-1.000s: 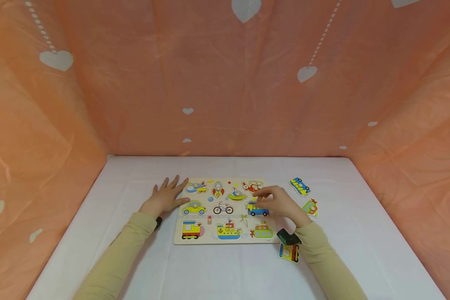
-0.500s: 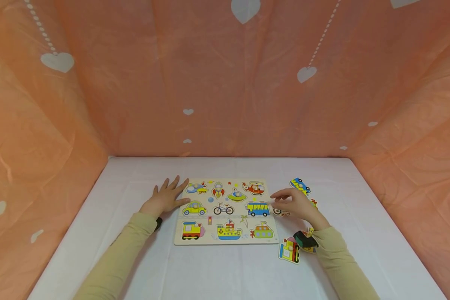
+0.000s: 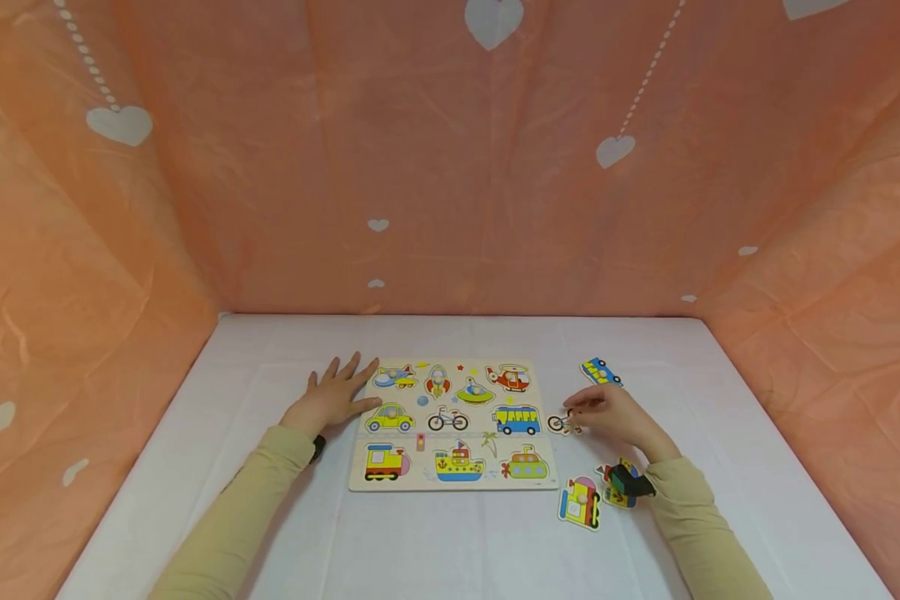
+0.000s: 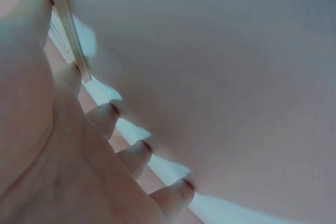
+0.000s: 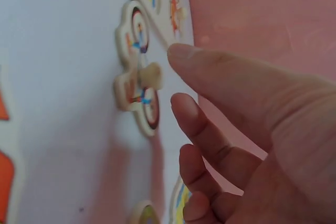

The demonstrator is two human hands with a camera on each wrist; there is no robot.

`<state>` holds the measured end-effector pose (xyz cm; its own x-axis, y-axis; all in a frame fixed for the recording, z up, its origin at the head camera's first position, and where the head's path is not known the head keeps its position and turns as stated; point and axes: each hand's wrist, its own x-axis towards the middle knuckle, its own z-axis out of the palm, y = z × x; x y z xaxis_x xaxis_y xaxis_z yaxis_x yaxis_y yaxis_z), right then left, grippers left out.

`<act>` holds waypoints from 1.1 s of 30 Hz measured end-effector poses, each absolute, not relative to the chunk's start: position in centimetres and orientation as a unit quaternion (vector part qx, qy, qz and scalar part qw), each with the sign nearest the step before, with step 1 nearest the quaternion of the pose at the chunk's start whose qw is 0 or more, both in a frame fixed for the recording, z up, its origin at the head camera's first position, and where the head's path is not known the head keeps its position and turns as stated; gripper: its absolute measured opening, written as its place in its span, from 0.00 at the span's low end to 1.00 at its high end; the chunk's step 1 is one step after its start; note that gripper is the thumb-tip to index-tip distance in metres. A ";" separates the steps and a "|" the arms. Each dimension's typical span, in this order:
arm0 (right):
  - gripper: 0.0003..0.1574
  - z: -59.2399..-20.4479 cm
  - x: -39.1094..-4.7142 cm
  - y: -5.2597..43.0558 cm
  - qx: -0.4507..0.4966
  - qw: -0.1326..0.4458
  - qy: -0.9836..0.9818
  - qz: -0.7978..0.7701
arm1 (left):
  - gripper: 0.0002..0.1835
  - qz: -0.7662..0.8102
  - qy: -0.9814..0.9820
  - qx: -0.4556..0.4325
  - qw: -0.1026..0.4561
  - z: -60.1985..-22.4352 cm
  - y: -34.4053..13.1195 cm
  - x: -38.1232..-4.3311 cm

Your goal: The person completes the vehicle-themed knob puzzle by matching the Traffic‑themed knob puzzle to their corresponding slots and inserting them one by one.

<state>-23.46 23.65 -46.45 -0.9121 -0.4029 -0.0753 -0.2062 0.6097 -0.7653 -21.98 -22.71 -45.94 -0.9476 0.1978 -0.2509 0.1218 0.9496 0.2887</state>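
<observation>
Too light a touch from the left hand, spread wide against the puzzle board at its right, might have let the board slide. The bicycle piece, just ahead of the right hand, could have been nudged by fingers missing its knob; they hung parted, half bent, gripping nothing.

In front of me, the puzzle board looked like smooth wood with matt printing. The bicycle piece showed bare wooden edges, its knob plain wood. My sleeves were matt cloth, the table cover smooth fabric, the hanging creased fabric.
</observation>
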 end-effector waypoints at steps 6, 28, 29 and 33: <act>0.14 -47.2 -23.3 23.8 -0.135 0.133 0.891 -0.412 | 0.43 0.136 0.978 0.081 0.138 -45.8 -22.6 -21.9; 0.08 -47.6 -23.2 23.7 -0.131 0.097 0.907 -0.389 | 0.43 0.145 0.976 0.080 0.140 -45.9 -22.7 -21.9; 0.08 -47.5 -23.3 23.7 -0.132 0.098 0.907 -0.387 | 0.43 0.145 0.976 0.080 0.140 -45.9 -22.7 -21.9; 0.06 -47.5 -23.5 23.9 -0.147 0.097 0.907 -0.383 | 0.43 0.145 0.976 0.078 0.142 -45.9 -22.7 -21.9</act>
<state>-23.54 23.94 -47.45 -0.9379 -0.3413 -0.0626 -0.1931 0.6634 -0.7229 -21.89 -22.73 -45.93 -0.9475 0.1927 -0.2553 0.1103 0.9460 0.3048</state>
